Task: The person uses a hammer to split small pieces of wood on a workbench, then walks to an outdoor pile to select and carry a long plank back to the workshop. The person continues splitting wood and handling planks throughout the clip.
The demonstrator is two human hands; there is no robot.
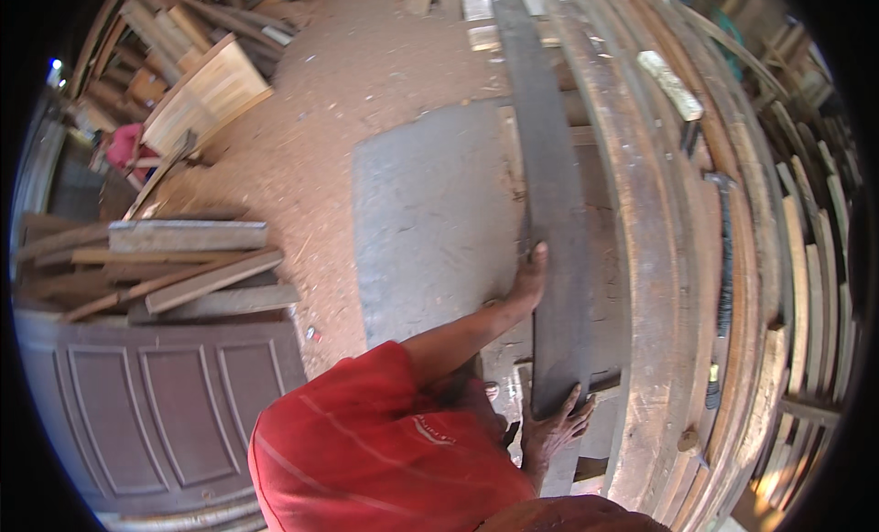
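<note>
A long dark grey-brown wooden plank runs from the far end of the view down toward me. My left hand grips its left edge partway along, with the thumb on the edge and the other fingers largely hidden. At the plank's near end my right hand rests against the wood, its fingers stretched out and spread. Both hands touch the same plank. Beside it on the right lies a thick worn beam.
A grey sheet covers the ground to the left. Further right, a hammer and a pale block lie on long timbers. A dark panelled door and stacked boards stand left. Someone in pink is far left.
</note>
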